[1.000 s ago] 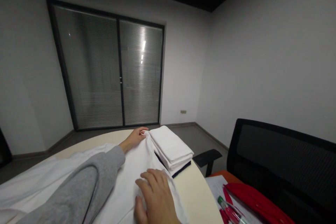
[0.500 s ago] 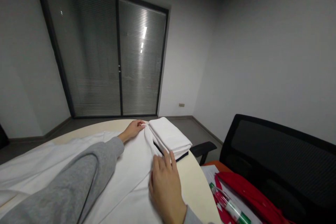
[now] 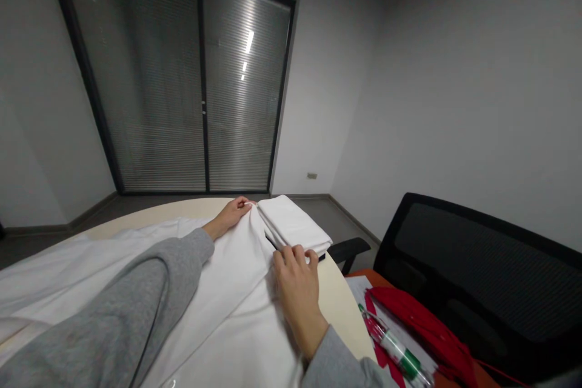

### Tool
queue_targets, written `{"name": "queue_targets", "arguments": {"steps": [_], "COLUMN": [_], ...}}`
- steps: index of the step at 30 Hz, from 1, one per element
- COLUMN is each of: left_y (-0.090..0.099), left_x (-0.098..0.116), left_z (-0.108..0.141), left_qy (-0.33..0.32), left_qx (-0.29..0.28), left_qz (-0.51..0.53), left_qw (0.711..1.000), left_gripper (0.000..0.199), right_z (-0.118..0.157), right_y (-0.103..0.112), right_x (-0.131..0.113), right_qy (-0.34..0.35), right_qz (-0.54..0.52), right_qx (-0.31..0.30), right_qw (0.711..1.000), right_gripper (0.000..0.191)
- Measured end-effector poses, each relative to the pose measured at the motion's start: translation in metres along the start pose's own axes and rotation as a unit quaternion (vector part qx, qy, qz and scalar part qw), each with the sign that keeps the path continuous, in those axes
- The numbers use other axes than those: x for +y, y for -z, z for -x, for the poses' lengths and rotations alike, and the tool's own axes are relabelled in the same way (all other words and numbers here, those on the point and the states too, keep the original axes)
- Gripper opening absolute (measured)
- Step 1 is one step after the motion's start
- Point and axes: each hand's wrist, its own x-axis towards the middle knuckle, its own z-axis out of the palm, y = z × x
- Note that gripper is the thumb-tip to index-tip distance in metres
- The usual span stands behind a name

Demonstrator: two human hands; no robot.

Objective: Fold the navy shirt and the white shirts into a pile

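L hand (image 3: 231, 214): fingertips closed on the far edge of 1 white cloth (image 3: 236, 273), just beside the folded white pile (image 3: 293, 224). R hand (image 3: 297, 291): fingers bent over the cloth's R side, at the pile's near end; can't tell if they grip cloth or just press. Done so far: pile's folded & stacked, w/ a dark layer (image 3: 322, 257) under it. Not done: the cloth betw. & left of the 2 hands lies spread on the table (image 3: 343, 303), unfolded, w/ creases running back from the R fingers.
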Motion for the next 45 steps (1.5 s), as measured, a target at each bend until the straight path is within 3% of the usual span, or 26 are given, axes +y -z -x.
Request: {"name": "queue_targets", "arguments": {"steps": [7, 14, 22, 27, 29, 31, 34, 36, 40, 42, 45], "left_y": [0.001, -0.003, -0.023, -0.011, 0.005, 0.025, 0.056, 0.075, 0.105, 0.115, 0.123], "left_x": [-0.01, 0.001, 0.012, 0.05, 0.076, 0.104, 0.142, 0.157, 0.157, 0.149, 0.138], "left_z": [-0.001, -0.007, -0.016, 0.006, 0.036, 0.083, 0.179, 0.249, 0.367, 0.405, 0.44], "left_qy": [0.019, -0.009, -0.064, -0.092, -0.096, -0.091, -0.062, -0.018, 0.057, 0.08, 0.093], "left_qx": [0.011, 0.001, 0.021, 0.022, -0.001, -0.049, -0.149, -0.169, -0.18, -0.144, -0.079], "left_qz": [0.019, -0.011, -0.178, -0.304, -0.333, -0.365, -0.442, -0.485, -0.568, -0.595, -0.616], "left_qw": [1.0, 1.0, 0.982, 0.948, 0.938, 0.925, 0.883, 0.858, 0.801, 0.786, 0.778], "left_gripper": [0.062, 0.065, 0.037, 0.044, 0.047, 0.049, 0.055, 0.06, 0.064, 0.062, 0.057], "right_z": [-0.001, -0.003, -0.005, -0.004, -0.003, -0.002, 0.0, 0.001, 0.005, 0.008, 0.011], "right_y": [-0.001, 0.001, 0.0, 0.004, 0.007, 0.01, 0.014, 0.016, 0.017, 0.018, 0.018], "right_x": [0.002, 0.011, 0.011, 0.006, 0.004, 0.003, 0.002, 0.002, 0.002, 0.002, 0.002], "right_qy": [0.013, -0.025, -0.04, -0.039, -0.035, -0.03, -0.022, -0.015, 0.006, 0.022, 0.046], "right_qz": [-0.012, -0.022, -0.025, -0.004, 0.002, 0.01, 0.025, 0.035, 0.067, 0.088, 0.113], "right_qx": [0.011, 0.066, 0.057, 0.016, 0.004, -0.003, -0.009, -0.01, -0.007, -0.001, 0.004], "right_qw": [1.0, 0.997, 0.997, 0.999, 0.999, 1.0, 0.999, 0.999, 0.998, 0.996, 0.992], "right_gripper": [0.016, 0.031, 0.03, 0.027, 0.026, 0.025, 0.028, 0.032, 0.037, 0.039, 0.043]}}
